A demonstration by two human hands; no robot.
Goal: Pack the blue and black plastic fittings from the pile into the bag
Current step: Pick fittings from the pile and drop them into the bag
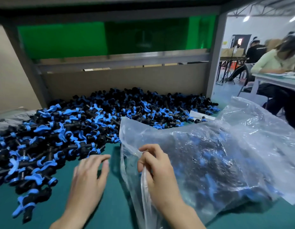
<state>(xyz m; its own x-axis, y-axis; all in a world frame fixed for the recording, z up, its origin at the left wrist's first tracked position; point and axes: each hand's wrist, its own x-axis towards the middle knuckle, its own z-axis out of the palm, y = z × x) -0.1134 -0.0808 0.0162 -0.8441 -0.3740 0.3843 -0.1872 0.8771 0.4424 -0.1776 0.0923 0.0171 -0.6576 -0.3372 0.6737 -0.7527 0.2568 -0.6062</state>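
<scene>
Fingers of the right grip [157, 171] are pinching the bag [245, 119] by its open edge, clenched on the plastic; fittings [209, 162] are showing inside, to its right. Left grip [89, 177] is hovering released and empty over the desk [5, 212], the pile [69, 129] lying just ahead. Lifting the edge wider is looking wise before scooping.

Bare left hand [90, 176]; bare right hand [158, 171]; both wrists and forearms bare down to the bottom edge; slim fingers; short, plain nails where visible; left hand a little blurred, right hand sharper.
</scene>
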